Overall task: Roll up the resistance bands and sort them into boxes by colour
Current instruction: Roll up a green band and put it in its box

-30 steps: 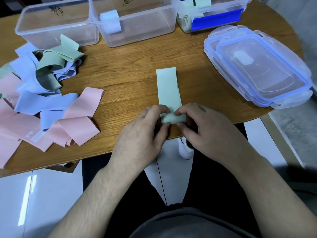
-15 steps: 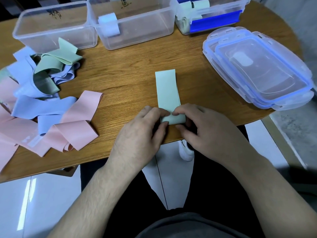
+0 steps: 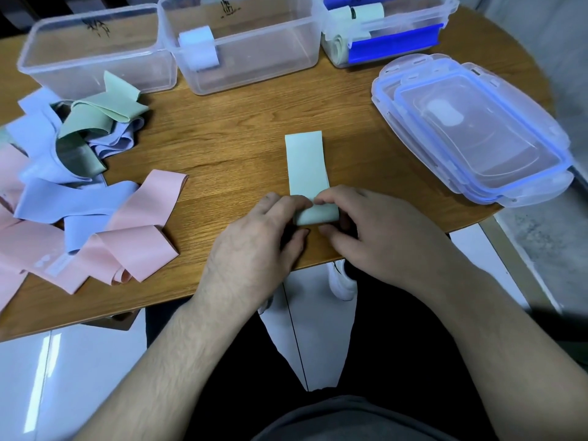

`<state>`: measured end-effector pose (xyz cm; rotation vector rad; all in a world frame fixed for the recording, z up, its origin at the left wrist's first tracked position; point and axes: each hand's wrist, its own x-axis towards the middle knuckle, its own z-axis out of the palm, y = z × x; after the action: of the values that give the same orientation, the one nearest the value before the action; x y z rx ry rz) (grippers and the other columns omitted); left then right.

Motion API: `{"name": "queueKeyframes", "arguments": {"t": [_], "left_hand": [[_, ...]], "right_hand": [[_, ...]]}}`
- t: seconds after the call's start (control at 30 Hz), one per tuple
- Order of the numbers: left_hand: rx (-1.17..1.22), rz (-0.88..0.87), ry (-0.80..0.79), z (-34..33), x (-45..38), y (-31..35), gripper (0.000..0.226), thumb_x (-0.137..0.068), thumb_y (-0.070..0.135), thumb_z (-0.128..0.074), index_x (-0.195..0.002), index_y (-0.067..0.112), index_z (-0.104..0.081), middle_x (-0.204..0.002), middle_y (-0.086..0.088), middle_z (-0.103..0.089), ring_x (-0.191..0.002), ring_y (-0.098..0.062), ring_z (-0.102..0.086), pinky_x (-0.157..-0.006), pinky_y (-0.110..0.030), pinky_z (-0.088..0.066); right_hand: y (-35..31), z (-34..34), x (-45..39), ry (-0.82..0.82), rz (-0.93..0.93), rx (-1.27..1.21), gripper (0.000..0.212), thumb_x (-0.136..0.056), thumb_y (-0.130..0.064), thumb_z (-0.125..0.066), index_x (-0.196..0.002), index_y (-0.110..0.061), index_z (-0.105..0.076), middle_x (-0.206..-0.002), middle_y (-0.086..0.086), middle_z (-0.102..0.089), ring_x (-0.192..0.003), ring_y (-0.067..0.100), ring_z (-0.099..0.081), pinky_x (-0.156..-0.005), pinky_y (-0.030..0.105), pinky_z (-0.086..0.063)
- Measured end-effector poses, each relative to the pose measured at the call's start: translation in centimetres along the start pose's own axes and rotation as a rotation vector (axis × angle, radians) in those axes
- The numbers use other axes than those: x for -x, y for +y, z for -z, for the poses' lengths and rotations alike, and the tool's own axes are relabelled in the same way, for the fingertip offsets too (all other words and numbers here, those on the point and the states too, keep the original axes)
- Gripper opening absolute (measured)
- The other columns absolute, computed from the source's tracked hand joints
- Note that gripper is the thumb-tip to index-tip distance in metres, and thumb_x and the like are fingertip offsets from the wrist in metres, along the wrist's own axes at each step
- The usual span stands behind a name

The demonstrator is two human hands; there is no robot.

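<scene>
A pale green band [image 3: 306,160] lies flat on the wooden table [image 3: 241,135], its near end wound into a small roll. My left hand [image 3: 257,246] and my right hand [image 3: 375,233] pinch that roll from either side near the table's front edge. Loose pink bands [image 3: 133,237], blue bands [image 3: 73,202] and a darker green band [image 3: 101,113] lie heaped at the left. Three clear boxes stand at the back: the left box [image 3: 95,58] holds nothing, the middle box [image 3: 241,43] holds a rolled blue band [image 3: 199,49], the right box [image 3: 388,30] holds rolled green bands.
Stacked clear lids with blue seals [image 3: 471,128] lie at the right of the table. The table's front edge runs just under my hands, with a tiled floor and a white shoe [image 3: 342,281] below.
The roll has grown a little and the flat part of the green band is shorter. Both hands have kept their hold and shifted slightly forward.
</scene>
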<state>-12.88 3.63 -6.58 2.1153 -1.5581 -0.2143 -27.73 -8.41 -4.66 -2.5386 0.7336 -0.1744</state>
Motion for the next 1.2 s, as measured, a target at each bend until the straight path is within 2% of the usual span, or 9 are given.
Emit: {"name": "queueKeyframes", "arguments": {"t": [0.27, 0.5, 0.67, 0.8, 0.97, 1.13, 1.2], "left_hand": [[-0.004, -0.011, 0.009, 0.0, -0.6, 0.0, 0.028, -0.090, 0.048, -0.049, -0.117, 0.040, -0.049, -0.103, 0.013, -0.054, -0.083, -0.026, -0.065, -0.063, -0.045, -0.055], [-0.003, 0.003, 0.007, 0.0, 0.5, 0.6, 0.027, -0.090, 0.040, -0.061, -0.117, 0.035, -0.059, -0.099, 0.013, -0.056, -0.083, -0.021, -0.065, -0.060, -0.040, -0.054], [0.017, -0.001, -0.009, 0.0, 1.3, 0.8, 0.032, -0.090, 0.049, -0.049, -0.118, 0.038, -0.059, -0.098, 0.015, -0.055, -0.081, -0.017, -0.064, -0.058, -0.038, -0.054], [0.072, -0.009, -0.021, -0.1, 1.2, 0.4, 0.038, -0.090, 0.051, -0.045, -0.123, 0.037, -0.059, -0.101, 0.017, -0.055, -0.086, -0.013, -0.063, -0.065, -0.037, -0.055], [0.128, -0.001, -0.003, -0.1, 1.3, 0.2, 0.036, -0.094, 0.049, -0.047, -0.127, 0.038, -0.055, -0.105, 0.017, -0.058, -0.094, -0.011, -0.062, -0.071, -0.040, -0.055], [0.133, 0.023, -0.003, -0.1, 1.3, 0.3, 0.029, -0.095, 0.048, -0.047, -0.121, 0.038, -0.058, -0.103, 0.016, -0.059, -0.092, -0.010, -0.062, -0.072, -0.040, -0.053], [0.153, 0.040, -0.013, -0.1, 1.1, 0.2, 0.032, -0.094, 0.049, -0.046, -0.121, 0.037, -0.059, -0.103, 0.015, -0.060, -0.094, -0.010, -0.062, -0.074, -0.040, -0.053]], "right_hand": [[0.2, 0.1, -0.7, 0.003, 0.023, 0.013, 0.024, -0.095, -0.029, -0.059, -0.118, -0.030, -0.052, -0.087, -0.015, -0.051, -0.081, 0.013, -0.055, -0.068, 0.035, -0.045], [0.3, 0.3, 0.6, -0.001, 0.060, 0.022, 0.024, -0.094, -0.029, -0.061, -0.117, -0.029, -0.055, -0.094, -0.011, -0.062, -0.082, 0.012, -0.055, -0.065, 0.032, -0.042], [0.5, -0.1, 1.6, 0.014, 0.048, 0.002, 0.026, -0.093, -0.029, -0.062, -0.118, -0.030, -0.057, -0.096, -0.011, -0.063, -0.083, 0.009, -0.055, -0.065, 0.027, -0.040], [0.4, -0.3, 1.6, 0.030, 0.018, -0.041, 0.027, -0.093, -0.028, -0.061, -0.120, -0.029, -0.058, -0.098, -0.013, -0.062, -0.085, 0.010, -0.057, -0.071, 0.031, -0.048], [0.5, -0.2, 1.3, -0.011, -0.029, -0.056, 0.030, -0.095, -0.034, -0.057, -0.125, -0.032, -0.056, -0.111, -0.014, -0.062, -0.095, 0.009, -0.058, -0.080, 0.031, -0.049], [0.5, -0.3, 1.1, -0.009, -0.020, -0.084, 0.030, -0.095, -0.035, -0.056, -0.125, -0.035, -0.055, -0.110, -0.014, -0.063, -0.094, 0.010, -0.060, -0.080, 0.033, -0.051], [0.6, -0.3, 1.1, 0.020, 0.000, -0.087, 0.033, -0.095, -0.035, -0.057, -0.127, -0.038, -0.051, -0.100, -0.017, -0.059, -0.088, 0.010, -0.060, -0.075, 0.034, -0.051]]}}
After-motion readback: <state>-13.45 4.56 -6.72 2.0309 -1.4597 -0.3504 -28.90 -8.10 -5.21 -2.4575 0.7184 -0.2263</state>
